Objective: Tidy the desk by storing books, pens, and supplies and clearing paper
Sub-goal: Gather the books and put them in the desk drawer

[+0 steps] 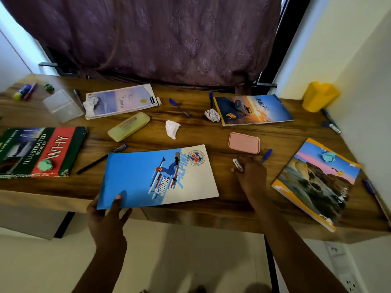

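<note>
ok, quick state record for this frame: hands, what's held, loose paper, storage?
left hand: grips the blue ski notebook by its near corner
right hand: pinches a small white tube, blue pen just beside
loose paper: white paper wad mid-desk, two more wads farther back
storage: yellow cup at far right, pink case beyond the right hand
surface: wooden desk

Home study corner. Wood-grain bench point(190, 132) set between cream painted walls, purple patterned curtain point(158, 39) hanging behind. School-style notebooks point(158, 176), "Illustrated Book of Why" point(42, 149), pens point(179, 107), yellow pencil case point(129, 125), yellow pen cup point(319, 96) scattered on top. Wall socket point(349, 284) low at right.
</note>
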`<state>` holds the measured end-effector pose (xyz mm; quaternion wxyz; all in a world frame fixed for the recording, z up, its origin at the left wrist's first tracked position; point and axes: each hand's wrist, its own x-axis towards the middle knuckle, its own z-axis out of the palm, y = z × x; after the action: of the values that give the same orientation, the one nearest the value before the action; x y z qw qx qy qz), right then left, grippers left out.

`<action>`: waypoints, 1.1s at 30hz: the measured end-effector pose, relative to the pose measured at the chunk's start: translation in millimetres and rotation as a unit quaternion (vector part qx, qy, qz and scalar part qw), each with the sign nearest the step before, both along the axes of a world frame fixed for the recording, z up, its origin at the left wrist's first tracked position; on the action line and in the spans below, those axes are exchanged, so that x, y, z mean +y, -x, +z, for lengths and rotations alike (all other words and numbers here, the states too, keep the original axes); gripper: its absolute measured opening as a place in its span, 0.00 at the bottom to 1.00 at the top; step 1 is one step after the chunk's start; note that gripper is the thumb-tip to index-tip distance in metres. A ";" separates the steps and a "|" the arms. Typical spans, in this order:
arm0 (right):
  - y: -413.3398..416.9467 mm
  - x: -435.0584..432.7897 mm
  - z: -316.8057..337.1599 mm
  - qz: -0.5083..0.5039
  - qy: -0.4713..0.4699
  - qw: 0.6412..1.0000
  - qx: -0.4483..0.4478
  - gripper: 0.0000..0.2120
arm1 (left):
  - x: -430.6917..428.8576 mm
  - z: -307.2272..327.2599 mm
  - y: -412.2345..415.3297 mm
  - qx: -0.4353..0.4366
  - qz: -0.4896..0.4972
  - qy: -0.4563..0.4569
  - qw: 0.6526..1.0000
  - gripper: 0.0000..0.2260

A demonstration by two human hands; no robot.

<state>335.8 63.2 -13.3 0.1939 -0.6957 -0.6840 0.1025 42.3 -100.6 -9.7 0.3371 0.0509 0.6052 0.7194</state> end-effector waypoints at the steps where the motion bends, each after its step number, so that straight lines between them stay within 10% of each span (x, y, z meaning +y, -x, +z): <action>1: 6.0 0.4 3.5 0.007 -0.014 1.000 -0.001 0.22 | 3.1 1.5 -2.3 0.011 0.000 -0.005 1.000 0.15; 9: 106.5 24.0 73.7 0.286 0.120 0.928 0.207 0.37 | 14.2 55.3 20.6 0.104 -0.029 -0.104 0.989 0.14; 19: 84.4 -53.9 50.6 0.066 0.217 0.829 0.511 0.15 | 95.2 70.9 15.3 0.229 -0.267 0.018 0.936 0.19; 22: 83.4 -65.8 21.4 0.028 0.147 0.898 0.415 0.18 | 70.6 24.4 -15.8 0.451 -0.444 0.163 0.757 0.27; 24: 83.0 -67.0 2.1 0.032 0.085 0.984 0.155 0.29 | 60.5 -5.6 -28.1 0.549 -0.494 0.223 0.636 0.34; 26: 82.2 -68.0 -13.3 0.058 0.019 0.996 -0.057 0.32 | 60.8 -25.2 -31.3 0.641 -0.478 0.246 0.548 0.38; 33: 86.4 -35.6 -16.3 0.138 0.102 0.967 -0.186 0.30 | 108.1 -26.1 -16.7 0.691 -0.493 0.196 0.491 0.40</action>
<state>249.4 27.7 -29.6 -0.0249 -0.6174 -0.7835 0.0659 59.0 7.5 -35.7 0.1118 0.7541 0.6463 0.0329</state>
